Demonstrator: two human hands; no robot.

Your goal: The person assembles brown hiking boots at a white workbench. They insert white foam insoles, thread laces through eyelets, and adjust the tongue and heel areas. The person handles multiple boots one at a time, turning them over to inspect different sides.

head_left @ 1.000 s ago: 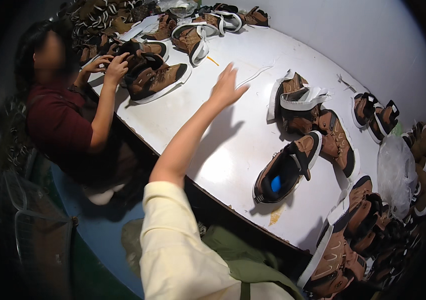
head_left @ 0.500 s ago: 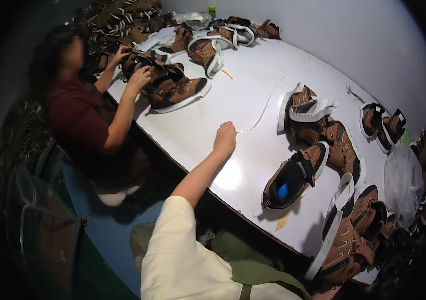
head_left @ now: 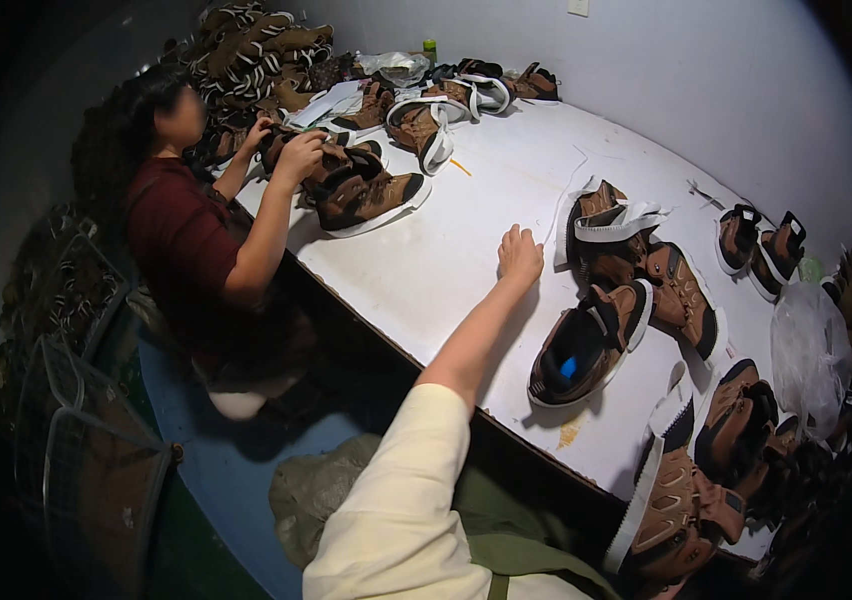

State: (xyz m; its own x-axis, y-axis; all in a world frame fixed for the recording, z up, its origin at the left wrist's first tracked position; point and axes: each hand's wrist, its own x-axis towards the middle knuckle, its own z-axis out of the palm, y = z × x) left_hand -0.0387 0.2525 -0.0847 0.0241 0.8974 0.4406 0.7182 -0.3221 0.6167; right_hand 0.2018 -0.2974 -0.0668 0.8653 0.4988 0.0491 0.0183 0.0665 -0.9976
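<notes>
My left hand [head_left: 521, 256] is over the white table, arm stretched forward, fingers bent together. A thin white thread [head_left: 574, 177] runs from beside its fingers toward the back and appears pinched in them. Just right of that hand lie brown shoes with white edging, one shoe [head_left: 618, 208] with a loose white strip curled over it. Closer to me a black-lined shoe [head_left: 586, 350] shows blue inside. At the lower right a brown shoe [head_left: 668, 500] hangs tilted past the table edge, its white strip standing off the toe. My right hand [head_left: 664, 590] barely shows beneath it, its fingers hidden.
On the left a co-worker [head_left: 196, 230] in dark red handles brown shoes [head_left: 366, 195]. More shoes are piled behind. A clear plastic bag [head_left: 808, 345] and a pair of small shoes [head_left: 761, 245] sit at the right. A wire basket [head_left: 96, 470] stands lower left.
My left hand has moved right, toward the shoes, with the thread's near end. The shoe at the lower right has shifted toward me, away from the shoe beside it.
</notes>
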